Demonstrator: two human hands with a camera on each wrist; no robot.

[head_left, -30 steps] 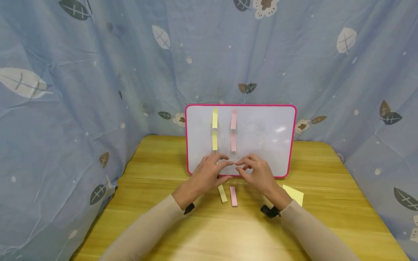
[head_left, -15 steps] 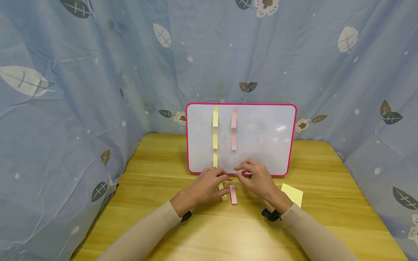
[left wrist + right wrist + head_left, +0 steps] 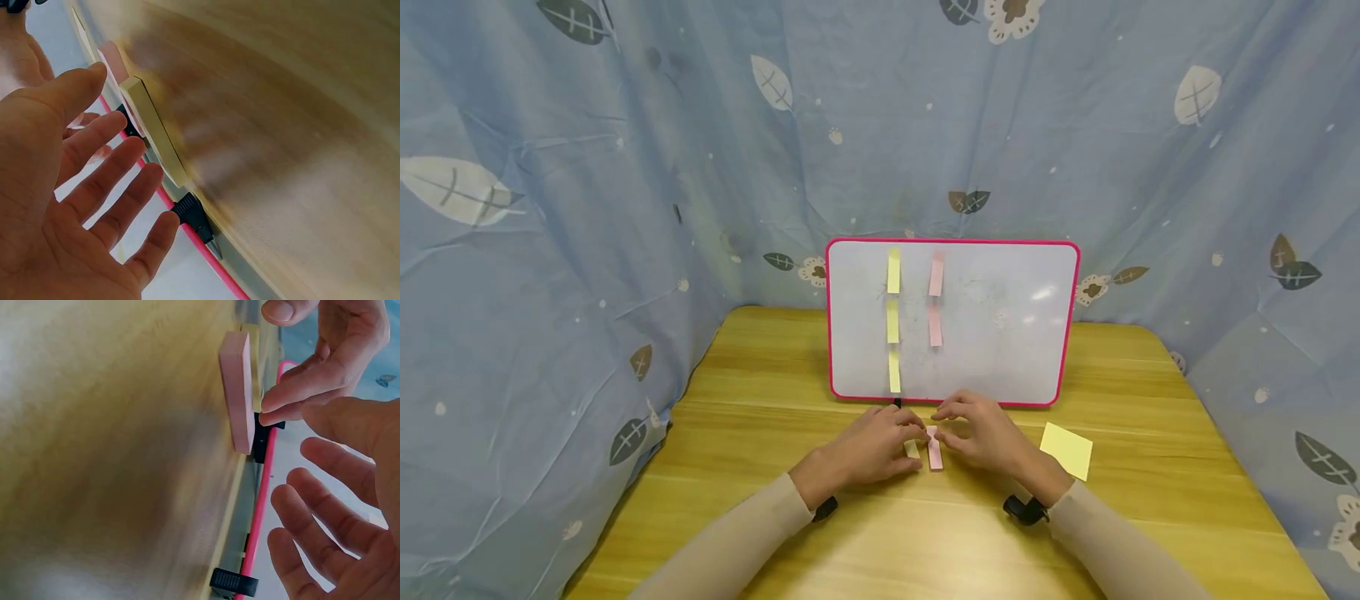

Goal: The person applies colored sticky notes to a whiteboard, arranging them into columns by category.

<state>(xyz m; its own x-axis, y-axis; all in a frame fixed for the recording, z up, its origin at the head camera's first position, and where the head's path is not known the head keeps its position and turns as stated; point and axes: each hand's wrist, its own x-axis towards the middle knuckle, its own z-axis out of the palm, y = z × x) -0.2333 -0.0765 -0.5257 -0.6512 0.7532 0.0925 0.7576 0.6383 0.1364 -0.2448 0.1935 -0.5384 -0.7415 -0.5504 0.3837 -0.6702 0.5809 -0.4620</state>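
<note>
Left hand (image 3: 874,447) is hovering by the yellow sticky-note pad (image 3: 154,132), fingers spread. Right hand (image 3: 991,435) is reaching beside the pink sticky-note pad (image 3: 236,397), fingers spread too; can't tell if any fingertip is touching. Pads are lying side by side on the wooden table (image 3: 760,367), before the whiteboard (image 3: 1000,342). Three yellow strips (image 3: 892,322) and two pink strips (image 3: 935,326) are sticking there.

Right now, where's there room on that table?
Bare table: left, between curtain and left sleeve; front, between left sleeve and right sleeve; right, beyond the yellow square note. Crowded: by the whiteboard, where left grip and right grip are near the yellow pad and pink pad.
</note>
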